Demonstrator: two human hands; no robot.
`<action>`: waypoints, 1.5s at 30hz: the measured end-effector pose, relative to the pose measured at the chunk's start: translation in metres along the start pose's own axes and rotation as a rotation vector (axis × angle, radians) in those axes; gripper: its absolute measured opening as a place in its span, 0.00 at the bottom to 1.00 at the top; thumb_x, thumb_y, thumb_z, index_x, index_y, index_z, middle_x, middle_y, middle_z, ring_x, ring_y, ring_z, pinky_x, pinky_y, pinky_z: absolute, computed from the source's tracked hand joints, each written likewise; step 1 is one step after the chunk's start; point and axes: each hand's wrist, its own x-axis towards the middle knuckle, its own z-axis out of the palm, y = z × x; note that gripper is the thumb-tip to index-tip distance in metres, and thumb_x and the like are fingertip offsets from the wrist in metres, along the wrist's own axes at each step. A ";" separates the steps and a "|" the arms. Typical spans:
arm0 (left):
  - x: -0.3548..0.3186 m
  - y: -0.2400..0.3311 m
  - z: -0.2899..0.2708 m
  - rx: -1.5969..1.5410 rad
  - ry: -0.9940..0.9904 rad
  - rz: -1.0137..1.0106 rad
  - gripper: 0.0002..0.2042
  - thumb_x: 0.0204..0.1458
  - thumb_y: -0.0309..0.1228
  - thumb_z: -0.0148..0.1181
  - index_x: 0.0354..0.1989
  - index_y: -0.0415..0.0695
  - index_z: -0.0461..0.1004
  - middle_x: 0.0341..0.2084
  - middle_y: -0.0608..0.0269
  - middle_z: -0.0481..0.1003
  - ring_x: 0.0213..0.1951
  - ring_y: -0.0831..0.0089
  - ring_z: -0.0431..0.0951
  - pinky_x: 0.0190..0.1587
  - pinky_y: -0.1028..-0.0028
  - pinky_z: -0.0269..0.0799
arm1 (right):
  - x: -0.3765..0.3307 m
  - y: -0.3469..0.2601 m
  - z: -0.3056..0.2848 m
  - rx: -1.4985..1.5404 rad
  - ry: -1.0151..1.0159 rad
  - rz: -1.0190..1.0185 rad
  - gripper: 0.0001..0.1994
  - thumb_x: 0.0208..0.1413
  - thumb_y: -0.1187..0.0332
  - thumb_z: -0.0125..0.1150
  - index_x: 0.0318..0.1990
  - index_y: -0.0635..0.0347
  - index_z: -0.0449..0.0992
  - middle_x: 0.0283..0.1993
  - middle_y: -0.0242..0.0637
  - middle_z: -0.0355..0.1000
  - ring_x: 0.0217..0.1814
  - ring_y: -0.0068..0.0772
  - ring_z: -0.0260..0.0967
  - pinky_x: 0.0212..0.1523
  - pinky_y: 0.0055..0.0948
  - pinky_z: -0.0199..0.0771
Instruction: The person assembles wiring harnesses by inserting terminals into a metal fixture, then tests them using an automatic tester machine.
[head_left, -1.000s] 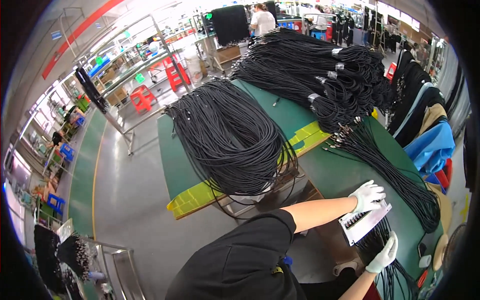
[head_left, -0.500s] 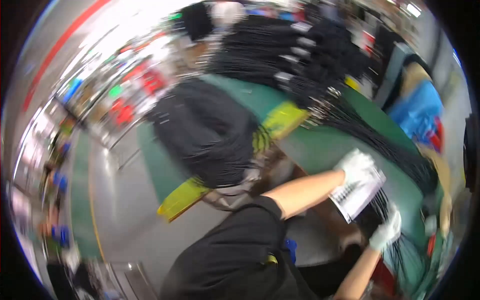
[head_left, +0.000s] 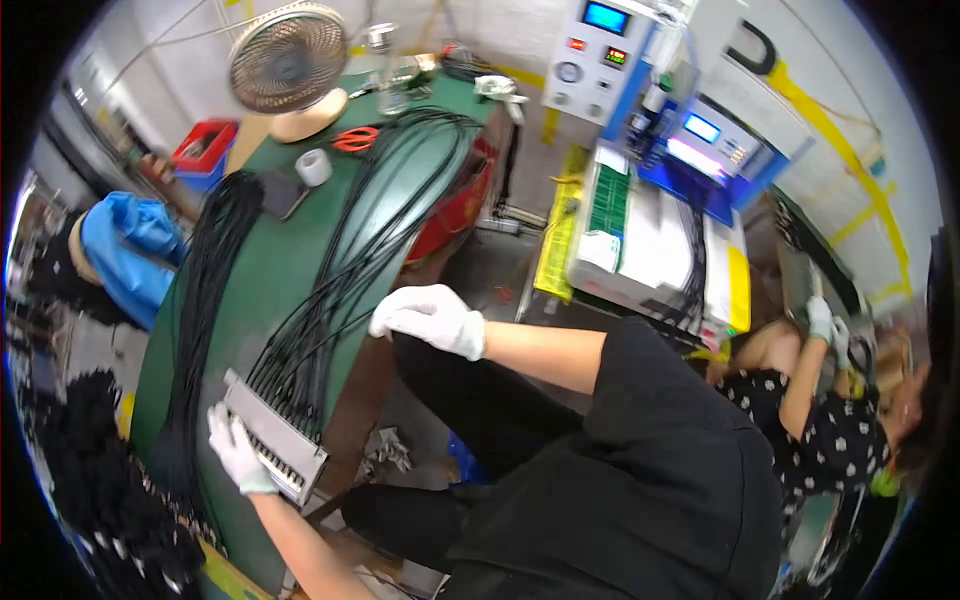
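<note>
A flat grey metal holder [head_left: 272,425] lies tilted at the near edge of the green table, a row of slots along it. Black cables [head_left: 330,290] fan out from its far side and loop up the tabletop. My left hand [head_left: 238,450], in a white glove, grips the holder's left edge, fingers bent over it. My right hand [head_left: 430,320], also gloved, hovers past the table's right edge, above my knee and beside the cables. Its fingers are loosely curled with a gap to the thumb, and nothing shows in them.
Another black cable bundle [head_left: 205,290] runs along the table's left side. A fan [head_left: 290,65], a white tape roll [head_left: 313,167] and orange cable [head_left: 355,140] sit farther back. To the right stand a blue-and-white machine [head_left: 715,150] and a seated co-worker [head_left: 800,420] with gloved hands.
The view has swung right, bringing the machine and co-worker in. My right hand has come off the cables; my left hand still holds the metal holder, now lower on the table.
</note>
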 end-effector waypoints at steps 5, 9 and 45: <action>0.004 -0.010 -0.001 0.127 -0.045 0.052 0.22 0.66 0.36 0.47 0.65 0.39 0.67 0.69 0.42 0.58 0.69 0.50 0.58 0.69 0.59 0.50 | -0.092 -0.052 -0.124 -0.858 0.471 -0.113 0.09 0.58 0.69 0.61 0.44 0.60 0.81 0.45 0.38 0.78 0.52 0.32 0.74 0.55 0.31 0.73; 0.008 -0.016 -0.002 0.107 -0.069 0.107 0.23 0.65 0.36 0.46 0.65 0.35 0.65 0.67 0.40 0.60 0.69 0.49 0.58 0.70 0.58 0.49 | -0.181 -0.101 -0.229 -1.773 1.021 0.326 0.34 0.42 0.49 0.72 0.56 0.58 0.74 0.59 0.48 0.70 0.61 0.49 0.66 0.63 0.44 0.65; -0.133 0.336 0.169 -1.223 -0.923 -0.066 0.24 0.66 0.39 0.51 0.58 0.26 0.69 0.53 0.42 0.75 0.57 0.53 0.75 0.64 0.57 0.66 | -0.299 -0.122 -0.340 0.148 1.252 0.440 0.07 0.59 0.63 0.64 0.36 0.50 0.72 0.24 0.23 0.68 0.19 0.19 0.63 0.22 0.29 0.70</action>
